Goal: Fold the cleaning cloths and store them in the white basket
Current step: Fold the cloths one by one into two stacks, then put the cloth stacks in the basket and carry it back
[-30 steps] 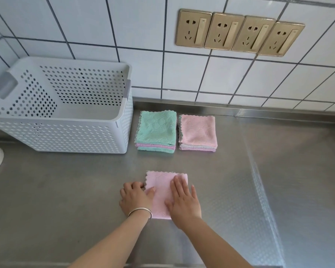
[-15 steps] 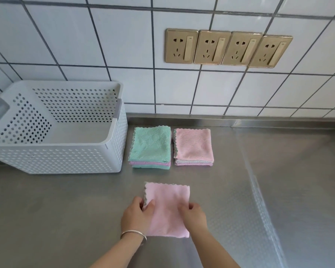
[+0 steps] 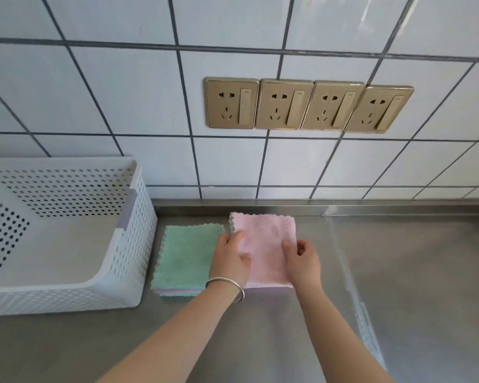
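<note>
A folded pink cloth (image 3: 266, 241) is held by both my hands over the right-hand stack, which it hides, near the back of the steel counter (image 3: 398, 286). My left hand (image 3: 230, 258) grips its left edge, thumb on top. My right hand (image 3: 302, 261) pinches its right edge. To the left lies a stack of folded cloths with a green cloth (image 3: 187, 255) on top and pink and green layers below. The white perforated basket (image 3: 133, 261) stands at the left, nothing visible inside it.
A tiled wall with a row of several gold sockets (image 3: 307, 106) rises behind the counter. A raised steel lip (image 3: 371, 208) runs along the counter's back edge. Bare steel spreads to the right and toward me.
Both hands lifted the folded pink cloth from the counter's front and carried it back over the right-hand stack. My head came closer and the view tilted up.
</note>
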